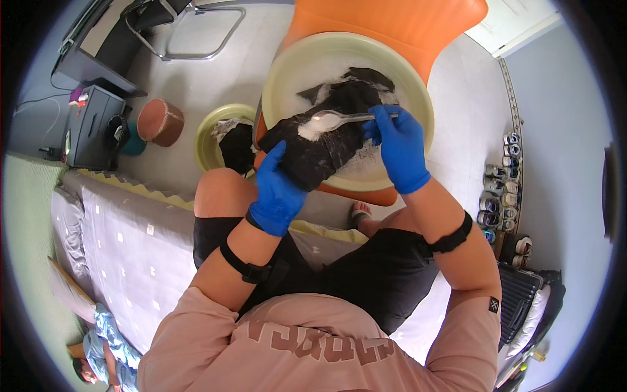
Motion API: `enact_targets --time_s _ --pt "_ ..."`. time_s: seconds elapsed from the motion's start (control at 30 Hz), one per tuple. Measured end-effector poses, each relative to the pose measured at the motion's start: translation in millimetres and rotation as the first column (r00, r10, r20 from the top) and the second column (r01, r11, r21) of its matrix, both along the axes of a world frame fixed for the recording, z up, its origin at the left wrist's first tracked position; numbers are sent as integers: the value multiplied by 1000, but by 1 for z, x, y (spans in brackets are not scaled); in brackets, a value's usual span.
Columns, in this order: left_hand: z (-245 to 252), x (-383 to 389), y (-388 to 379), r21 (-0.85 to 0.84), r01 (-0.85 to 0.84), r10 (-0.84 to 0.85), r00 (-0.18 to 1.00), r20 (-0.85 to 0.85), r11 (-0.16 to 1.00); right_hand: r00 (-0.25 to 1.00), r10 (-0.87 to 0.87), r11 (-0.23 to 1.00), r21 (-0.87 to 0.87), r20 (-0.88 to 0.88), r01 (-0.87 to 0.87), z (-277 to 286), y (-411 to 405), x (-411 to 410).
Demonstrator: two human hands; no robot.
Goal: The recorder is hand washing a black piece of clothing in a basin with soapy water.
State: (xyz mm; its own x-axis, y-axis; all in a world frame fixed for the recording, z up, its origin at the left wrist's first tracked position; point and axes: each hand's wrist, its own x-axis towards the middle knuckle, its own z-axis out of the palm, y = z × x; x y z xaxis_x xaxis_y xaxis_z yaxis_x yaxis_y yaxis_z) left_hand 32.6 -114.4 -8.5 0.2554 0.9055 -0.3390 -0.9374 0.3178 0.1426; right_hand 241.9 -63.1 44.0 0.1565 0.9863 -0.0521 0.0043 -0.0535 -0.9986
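My left hand (279, 188), in a blue rubber glove, grips the near edge of a wet black cloth garment (338, 152). The garment stretches from that hand into a large pale-green basin (416, 83), where its far part lies in sudsy water (352, 166). Between the gloved fingers of my right hand (399, 144) is the handle of a clear plastic spoon (350, 117). Its bowl rests over the cloth, beside a heap of white powder (313, 128). Part of the powder still sits in the spoon.
The basin stands on an orange chair (362, 14). To its left, a smaller green basin (202, 132) holds dark and white cloth. Further left is a brown round stool (160, 122). Shoes (499, 186) line the right wall; a bed (132, 235) and another person (105, 348) are at left.
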Motion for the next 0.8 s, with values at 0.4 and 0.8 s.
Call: enact_targets --time_s 0.4,0.8 --pt "0 -1 2 19 41 -42 996 80 999 997 -31 1000 6 77 30 2 -11 16" --pt "-2 -2 2 40 18 -20 999 40 999 964 -69 997 40 257 61 -9 -9 28"
